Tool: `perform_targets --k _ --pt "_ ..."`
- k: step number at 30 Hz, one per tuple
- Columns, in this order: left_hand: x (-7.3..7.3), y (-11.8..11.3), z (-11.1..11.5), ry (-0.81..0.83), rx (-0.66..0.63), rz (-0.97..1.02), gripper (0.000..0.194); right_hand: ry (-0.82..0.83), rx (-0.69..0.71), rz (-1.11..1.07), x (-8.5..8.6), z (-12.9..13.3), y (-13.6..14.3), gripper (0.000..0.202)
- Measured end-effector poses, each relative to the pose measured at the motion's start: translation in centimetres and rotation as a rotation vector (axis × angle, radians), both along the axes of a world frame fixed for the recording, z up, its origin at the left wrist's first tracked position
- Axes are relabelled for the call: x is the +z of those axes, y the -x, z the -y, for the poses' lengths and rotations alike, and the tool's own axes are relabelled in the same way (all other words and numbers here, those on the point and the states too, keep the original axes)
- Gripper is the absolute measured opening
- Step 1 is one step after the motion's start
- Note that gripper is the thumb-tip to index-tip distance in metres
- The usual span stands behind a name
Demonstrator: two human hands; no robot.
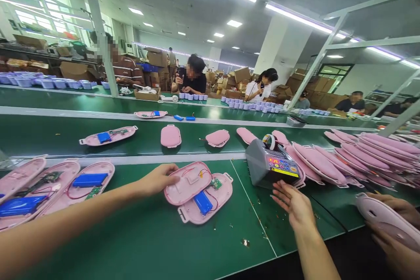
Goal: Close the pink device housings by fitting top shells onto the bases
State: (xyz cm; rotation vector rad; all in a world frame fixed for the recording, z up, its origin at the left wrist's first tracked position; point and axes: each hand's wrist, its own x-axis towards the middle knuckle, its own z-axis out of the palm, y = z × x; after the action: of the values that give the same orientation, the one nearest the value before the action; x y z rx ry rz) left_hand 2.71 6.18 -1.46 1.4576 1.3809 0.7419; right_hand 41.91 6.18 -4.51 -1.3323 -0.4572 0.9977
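My left hand [161, 179] pinches the left edge of a pink shell half [188, 182], thumb on its inner face. That half overlaps a second pink shell [225, 188], which lies on the green bench and bears a blue battery [203, 202], a small circuit board [215, 183] and thin red wires. On the right, my right hand [290, 201] is at the lower front edge of a grey tape dispenser [271, 164], palm turned up and fingers apart. Nothing shows in its palm; whether the fingertips touch the dispenser is unclear.
Opened pink shells with blue batteries [90, 179] lie at the left. Pink shells [361, 157] are heaped at the right. Beyond a rail, more shells [170, 136] lie on the green belt. A co-worker's hands [393, 227] hold a pink shell at the lower right.
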Motion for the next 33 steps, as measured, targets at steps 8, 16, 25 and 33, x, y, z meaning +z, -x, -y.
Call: perform_targets --k 8,16,25,33 --pt "3.5 -0.8 0.2 -0.261 -0.166 -0.019 0.039 -0.363 0.155 0.4 2.1 3.9 6.3 0.064" --pt "4.7 -7.2 -3.0 -0.497 -0.479 0.029 0.039 -0.337 0.713 0.574 5.9 0.4 8.9 0.065" --pt "-0.8 -8.0 -3.9 -0.719 -0.747 -0.731 0.051 -0.264 0.377 0.365 4.3 3.3 3.8 0.076" --pt "0.6 -2.7 8.0 -0.57 -0.344 -1.208 0.041 -0.249 0.577 0.412 3.2 6.0 7.3 0.067"
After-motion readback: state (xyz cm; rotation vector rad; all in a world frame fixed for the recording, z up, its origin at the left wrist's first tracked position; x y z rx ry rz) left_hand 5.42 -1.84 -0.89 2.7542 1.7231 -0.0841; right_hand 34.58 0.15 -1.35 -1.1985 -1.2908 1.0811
